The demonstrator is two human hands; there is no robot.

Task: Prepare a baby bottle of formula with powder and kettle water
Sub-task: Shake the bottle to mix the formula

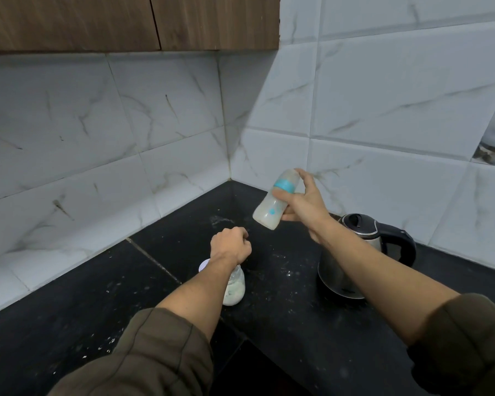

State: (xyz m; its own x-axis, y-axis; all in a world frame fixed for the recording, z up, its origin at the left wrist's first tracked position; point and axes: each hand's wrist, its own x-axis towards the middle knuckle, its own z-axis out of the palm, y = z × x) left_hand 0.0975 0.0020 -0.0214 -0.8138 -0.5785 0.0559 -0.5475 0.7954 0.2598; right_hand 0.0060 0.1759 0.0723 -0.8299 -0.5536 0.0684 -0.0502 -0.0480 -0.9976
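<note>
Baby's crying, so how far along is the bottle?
Mostly done: the baby bottle is capped and holds milky liquid, and the kettle is set down. In hand: the right hand grips the bottle tilted, likely shaking it. Remaining: the powder jar seemingly needs its lid, which lies beside it.

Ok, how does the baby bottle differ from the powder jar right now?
The baby bottle is tilted in the air, gripped by the right hand; the powder jar stands upright on the counter. The bottle is tall and slim with a blue ring; the jar is short and squat. Both are see-through with pale contents.
</note>
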